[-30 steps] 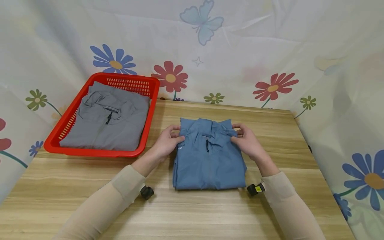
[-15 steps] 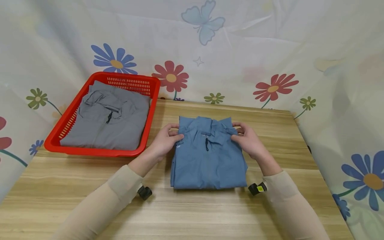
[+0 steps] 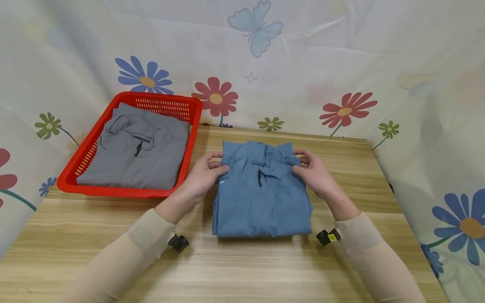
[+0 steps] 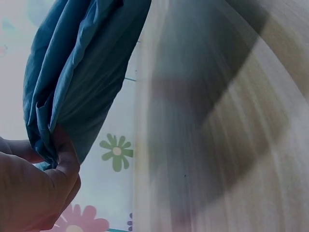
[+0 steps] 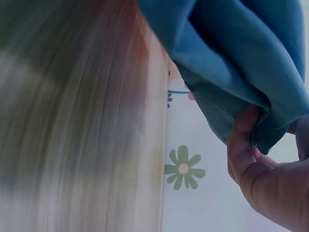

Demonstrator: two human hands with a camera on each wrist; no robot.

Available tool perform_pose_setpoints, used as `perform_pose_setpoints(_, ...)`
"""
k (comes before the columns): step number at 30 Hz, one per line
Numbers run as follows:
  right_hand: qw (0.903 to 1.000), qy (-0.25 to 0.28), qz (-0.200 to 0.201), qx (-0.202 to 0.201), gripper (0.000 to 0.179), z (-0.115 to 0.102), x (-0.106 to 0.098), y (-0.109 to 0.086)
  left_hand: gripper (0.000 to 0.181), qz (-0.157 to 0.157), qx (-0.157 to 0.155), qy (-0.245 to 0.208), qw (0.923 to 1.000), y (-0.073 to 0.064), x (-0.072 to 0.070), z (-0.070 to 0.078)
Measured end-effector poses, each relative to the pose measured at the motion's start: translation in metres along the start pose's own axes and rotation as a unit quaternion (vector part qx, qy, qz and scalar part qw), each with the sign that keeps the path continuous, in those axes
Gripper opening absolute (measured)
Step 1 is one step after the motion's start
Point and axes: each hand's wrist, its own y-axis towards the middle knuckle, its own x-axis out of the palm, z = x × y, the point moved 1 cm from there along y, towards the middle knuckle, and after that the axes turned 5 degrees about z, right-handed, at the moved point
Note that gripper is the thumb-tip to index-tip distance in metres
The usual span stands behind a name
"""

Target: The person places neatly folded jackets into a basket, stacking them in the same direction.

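A folded blue zip jacket (image 3: 261, 202) hangs between both hands, collar and black zip pull uppermost. My left hand (image 3: 206, 172) pinches its upper left side, thumb on top and fingers beneath. On the opposite side my right hand (image 3: 314, 172) pinches the upper right edge the same way. In the left wrist view the layered blue cloth (image 4: 72, 72) is raised off the tabletop, its folded edge between thumb and fingers. The right wrist view likewise shows the blue cloth (image 5: 241, 63) above the table, fingertips tucked under its corner.
Left of the jacket stands a red plastic basket (image 3: 125, 192) with slotted walls. A folded grey zip jacket (image 3: 151, 164) lies inside it. Both are on a wooden table (image 3: 242, 273), backed by a flower-printed curtain (image 3: 295, 75).
Both hands have raised the blue jacket slightly, and its top edge sits a little farther up the view. The left hand has shifted slightly left. The basket has stayed put.
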Motion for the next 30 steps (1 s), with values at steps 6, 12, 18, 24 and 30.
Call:
perform_pose_setpoints(6, 1.0000, 0.003, -0.001, -0.004, 0.048, -0.006, 0.002, -0.001, 0.042, -0.009, 0.011, -0.015, 0.9998, -0.004, -0.003, 0.005)
perform_pose_setpoints(12, 0.9998, 0.018, -0.002, 0.001, 0.050, -0.010, 0.004, -0.003, 0.041, -0.009, 0.012, -0.016, 0.9998, -0.009, -0.007, 0.010)
perform_pose_setpoints(18, 0.9996, 0.026, -0.008, -0.002, 0.049, -0.014, 0.007, -0.003, 0.042, -0.005, 0.013, -0.015, 0.9998, -0.010, -0.013, 0.013)
perform_pose_setpoints(24, 0.9992, 0.037, -0.011, -0.001, 0.048, -0.020, 0.009, -0.002, 0.042, 0.003, 0.013, -0.006, 0.9999, -0.012, -0.015, 0.017)
perform_pose_setpoints(30, 0.9984, 0.055, -0.011, -0.005, 0.048, -0.024, 0.014, -0.001, 0.041, 0.004, 0.020, 0.011, 0.9997, -0.015, -0.021, 0.021)
